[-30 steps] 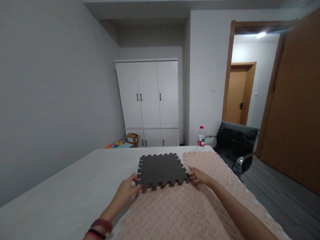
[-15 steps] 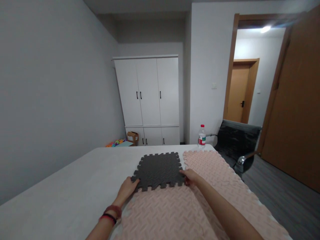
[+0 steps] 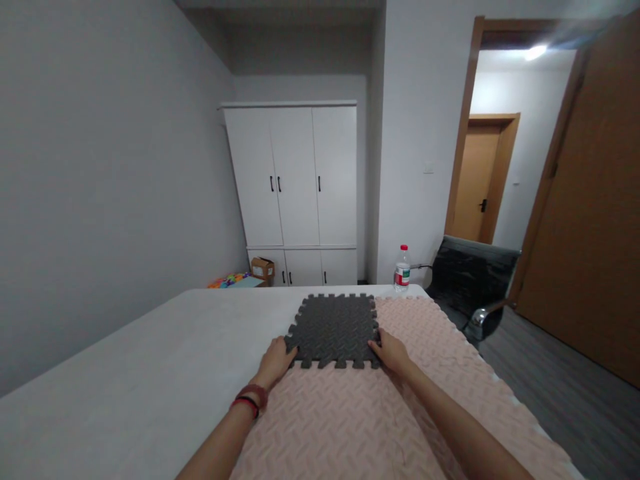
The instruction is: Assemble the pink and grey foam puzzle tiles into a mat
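Observation:
A dark grey foam puzzle mat tile (image 3: 336, 327) lies flat on the white table (image 3: 125, 393), its near and right edges meeting pink foam tiles (image 3: 350, 427). My left hand (image 3: 279, 358) rests on the tile's near left corner with fingers pressing down. On the near right corner sits my right hand (image 3: 389, 351), fingertips on the seam with the pink tile on the right (image 3: 440, 340). Neither hand lifts the tile.
A water bottle (image 3: 401, 269) with a red cap stands at the table's far edge. A black chair (image 3: 470, 283) sits to the right, a white wardrobe (image 3: 295, 187) stands behind, and an open wooden door (image 3: 585, 220) is at right.
The grey tile has slid to the right and away from me, closing the gap against the right pink tile. Both hands moved along with it.

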Tool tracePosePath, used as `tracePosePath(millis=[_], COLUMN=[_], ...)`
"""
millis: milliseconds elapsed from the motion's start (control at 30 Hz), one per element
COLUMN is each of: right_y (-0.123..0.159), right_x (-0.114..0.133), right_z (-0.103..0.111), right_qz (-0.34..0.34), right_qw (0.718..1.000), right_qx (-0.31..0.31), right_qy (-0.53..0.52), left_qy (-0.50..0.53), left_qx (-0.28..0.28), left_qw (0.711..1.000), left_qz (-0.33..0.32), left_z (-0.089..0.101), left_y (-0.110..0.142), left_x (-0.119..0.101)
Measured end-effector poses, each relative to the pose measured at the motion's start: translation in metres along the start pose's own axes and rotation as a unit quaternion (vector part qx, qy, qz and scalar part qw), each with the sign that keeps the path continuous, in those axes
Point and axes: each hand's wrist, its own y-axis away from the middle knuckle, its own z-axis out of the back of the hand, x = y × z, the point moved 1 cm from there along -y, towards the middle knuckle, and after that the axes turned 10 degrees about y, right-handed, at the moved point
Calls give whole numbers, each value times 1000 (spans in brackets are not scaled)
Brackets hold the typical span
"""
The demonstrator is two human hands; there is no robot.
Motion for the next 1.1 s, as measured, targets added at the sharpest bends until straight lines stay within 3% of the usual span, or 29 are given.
tracePosePath(millis=[267,600,767,900,1000,1100], right_y=[2,-2,-2,-1,-5,-11], right_x=[-7,-3,1,2,-4,-28], right_z=[-11,-14,-18,-20,-13,13], right_qz=[50,55,53,57,80,101], right_qw=[993,984,981,983,986,988], right_qx=[16,18,18,16,30,44], right_qy=[102,169,185,174,145,107], left_qy=[-98,-248,-281,-286,-279,-275], left_qx=[36,4,33,62,78,89], left_qw=[994,965,953,953,955,956], left_qz=[-37,-88,-106,-81,-57,-46], left_z=[5,-4,-7,-11,-11,-11], left_y=[-6,14,15,11,8,8], left_x=[19,15,23,30,32,32])
